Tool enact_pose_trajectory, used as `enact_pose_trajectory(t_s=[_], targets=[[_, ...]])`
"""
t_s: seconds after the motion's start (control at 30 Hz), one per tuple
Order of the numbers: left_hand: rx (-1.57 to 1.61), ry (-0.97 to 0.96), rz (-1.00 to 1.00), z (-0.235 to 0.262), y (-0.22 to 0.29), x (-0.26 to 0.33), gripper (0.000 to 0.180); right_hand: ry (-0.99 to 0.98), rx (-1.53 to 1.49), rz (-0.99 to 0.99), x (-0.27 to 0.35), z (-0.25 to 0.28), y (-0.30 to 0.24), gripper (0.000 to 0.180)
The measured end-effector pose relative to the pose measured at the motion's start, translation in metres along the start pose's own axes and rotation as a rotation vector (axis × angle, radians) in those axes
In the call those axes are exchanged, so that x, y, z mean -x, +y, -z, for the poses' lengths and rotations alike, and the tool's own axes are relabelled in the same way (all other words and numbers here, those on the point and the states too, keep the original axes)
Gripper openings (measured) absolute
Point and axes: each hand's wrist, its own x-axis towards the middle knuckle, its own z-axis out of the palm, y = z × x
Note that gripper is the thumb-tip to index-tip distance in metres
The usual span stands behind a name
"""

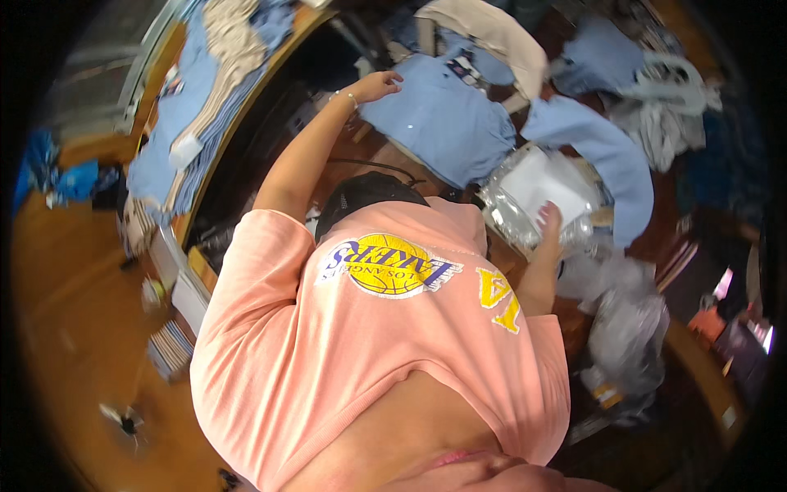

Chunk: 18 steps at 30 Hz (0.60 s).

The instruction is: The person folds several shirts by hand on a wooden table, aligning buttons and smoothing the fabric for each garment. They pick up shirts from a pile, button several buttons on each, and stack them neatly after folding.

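Note:
My left hand (379, 86) reaches forward to the upper left edge of a light blue folded garment (447, 115) lying in front of me. Its fingers are stretched out loosely, and a bracelet circles the wrist. My right hand (551, 220) is over a clear plastic bag (502, 197) with a white flat sheet (545, 184) in or on it. The right fingers look apart and slightly blurred, with nothing seen between them. A small label or tag (466, 69) lies on the blue garment's far part.
A beige curved garment (500, 37) and another blue garment (607, 156) lie around the work spot. Stacked blue and beige garments (193, 148) cover a table at the left. Crumpled clear plastic (627, 328) sits at the right. A striped stack (172, 348) is at the lower left.

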Motion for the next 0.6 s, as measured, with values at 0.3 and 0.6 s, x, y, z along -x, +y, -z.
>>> enact_pose_trajectory(t_s=[0.3,0.6], targets=[[1.072,0.594,0.558,0.01,-0.191,0.23,0.033,-0.671,0.649,0.167,0.108,-0.369,-0.06,0.027],[0.617,0.673,0.629,-0.045,-0.39,0.394,0.027,-1.03,0.734,0.28,0.267,-0.596,-0.089,0.027]])
